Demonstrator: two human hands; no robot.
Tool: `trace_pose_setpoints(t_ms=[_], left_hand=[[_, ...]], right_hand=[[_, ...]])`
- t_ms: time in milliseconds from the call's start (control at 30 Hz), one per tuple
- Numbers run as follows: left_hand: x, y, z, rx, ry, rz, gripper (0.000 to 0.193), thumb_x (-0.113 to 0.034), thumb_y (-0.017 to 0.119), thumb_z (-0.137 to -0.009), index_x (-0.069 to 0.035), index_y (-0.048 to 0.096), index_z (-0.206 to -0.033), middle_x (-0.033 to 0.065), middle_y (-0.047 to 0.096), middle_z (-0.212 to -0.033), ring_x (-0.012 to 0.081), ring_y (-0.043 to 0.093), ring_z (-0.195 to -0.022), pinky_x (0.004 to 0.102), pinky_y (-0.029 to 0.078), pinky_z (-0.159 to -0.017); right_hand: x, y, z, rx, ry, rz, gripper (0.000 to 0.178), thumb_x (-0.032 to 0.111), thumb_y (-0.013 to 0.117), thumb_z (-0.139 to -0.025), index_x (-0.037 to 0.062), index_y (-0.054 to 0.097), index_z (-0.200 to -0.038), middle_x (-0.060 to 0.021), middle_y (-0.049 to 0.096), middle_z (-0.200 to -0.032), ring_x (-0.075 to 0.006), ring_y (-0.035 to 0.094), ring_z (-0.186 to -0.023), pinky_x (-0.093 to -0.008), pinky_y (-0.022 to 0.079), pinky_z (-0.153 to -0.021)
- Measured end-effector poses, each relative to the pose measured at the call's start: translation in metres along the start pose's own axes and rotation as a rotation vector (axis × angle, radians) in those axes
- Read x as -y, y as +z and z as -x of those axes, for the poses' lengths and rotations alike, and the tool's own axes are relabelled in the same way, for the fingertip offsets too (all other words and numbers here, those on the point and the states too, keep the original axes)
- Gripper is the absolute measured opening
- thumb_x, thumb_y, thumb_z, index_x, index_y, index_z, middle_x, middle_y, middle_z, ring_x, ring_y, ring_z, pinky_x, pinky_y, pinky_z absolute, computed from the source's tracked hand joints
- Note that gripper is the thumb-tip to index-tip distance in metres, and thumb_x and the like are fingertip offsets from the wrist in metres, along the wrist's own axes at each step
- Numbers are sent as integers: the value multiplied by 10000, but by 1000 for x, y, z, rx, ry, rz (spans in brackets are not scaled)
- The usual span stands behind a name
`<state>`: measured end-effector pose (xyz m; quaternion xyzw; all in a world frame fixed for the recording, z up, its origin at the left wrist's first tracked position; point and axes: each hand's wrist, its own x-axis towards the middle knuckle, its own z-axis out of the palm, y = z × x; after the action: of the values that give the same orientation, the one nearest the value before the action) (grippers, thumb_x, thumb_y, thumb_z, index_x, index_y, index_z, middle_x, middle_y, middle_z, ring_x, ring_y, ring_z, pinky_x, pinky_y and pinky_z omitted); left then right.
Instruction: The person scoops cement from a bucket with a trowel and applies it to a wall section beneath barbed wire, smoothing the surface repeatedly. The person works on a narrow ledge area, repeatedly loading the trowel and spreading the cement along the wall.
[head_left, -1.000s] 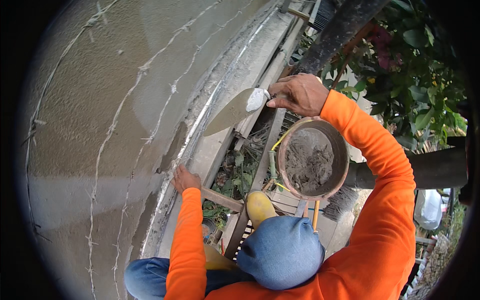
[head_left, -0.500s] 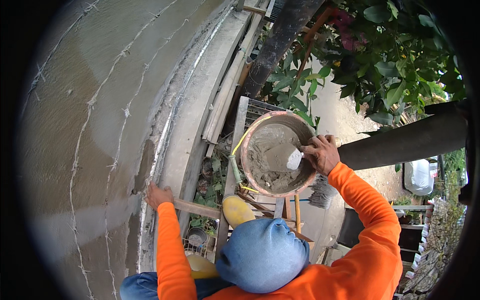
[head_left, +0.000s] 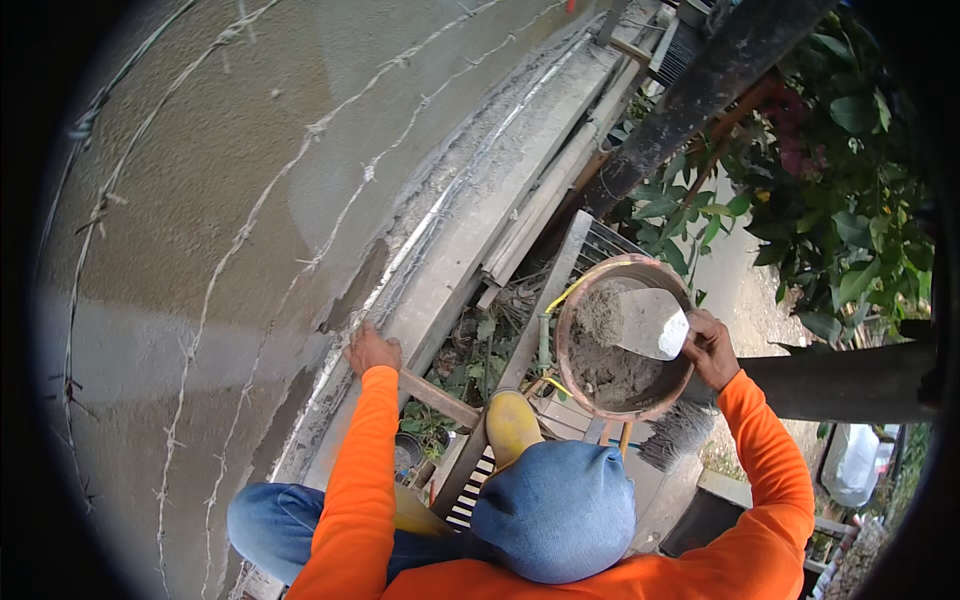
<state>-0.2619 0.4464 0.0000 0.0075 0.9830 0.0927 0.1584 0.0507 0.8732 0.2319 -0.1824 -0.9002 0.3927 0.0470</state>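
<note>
My right hand [head_left: 712,348] grips the handle of a steel trowel [head_left: 650,322], whose blade lies over grey mortar inside a round brown bucket [head_left: 566,340]. My left hand [head_left: 370,350] presses against the lower edge of the grey plastered wall [head_left: 230,200], right where a wooden bar [head_left: 437,398] meets it. Both arms wear orange sleeves. My blue cap [head_left: 555,510] shows at the bottom, and a yellow boot [head_left: 510,425] stands on a slatted platform below the bucket.
Wire strands run across the wall's wet plaster. Planks [head_left: 530,215] lie along its base. A dark diagonal pole [head_left: 700,95] and a thick horizontal pole [head_left: 845,385] frame the bucket. Leafy plants [head_left: 840,210] crowd the right, and a brush [head_left: 675,435] sits under the bucket.
My right hand carried the trowel away from the wall and down into the bucket, where the blade now rests on the mortar. My left hand stayed at the wall's edge.
</note>
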Motion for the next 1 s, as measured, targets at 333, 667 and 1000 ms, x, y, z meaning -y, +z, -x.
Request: trace_pose_setpoints(t_ms=[333, 667, 1000], left_hand=[[4, -8, 9, 116, 66, 47, 667, -254, 775, -801, -84, 536, -1400, 123, 603, -1417, 292, 484, -1395, 477, 341, -1125], [6, -6, 13, 137, 85, 46, 753, -259, 793, -803, -70, 485, -1464, 144, 534, -1519, 306, 434, -1450, 467, 323, -1151], [5, -4, 15, 58, 84, 69, 646, -156, 764, -802, -73, 520, -1394, 112, 596, -1413, 292, 478, -1408, 430, 341, -1120]], right_hand=[[89, 121, -214, 268, -432, 211, 268, 281, 772, -900, 87, 772, -1086, -157, 692, -924, -339, 660, -888, -414, 508, -787], [131, 302, -272, 572, -316, 576, 480, 587, 632, -951, 201, 767, -1203, -137, 758, -1125, -346, 694, -1113, -475, 520, -980], [185, 375, -295, 724, -262, 715, 589, 662, 555, -956, 195, 733, -1268, -124, 719, -1280, -332, 646, -1239, -450, 498, -1055]])
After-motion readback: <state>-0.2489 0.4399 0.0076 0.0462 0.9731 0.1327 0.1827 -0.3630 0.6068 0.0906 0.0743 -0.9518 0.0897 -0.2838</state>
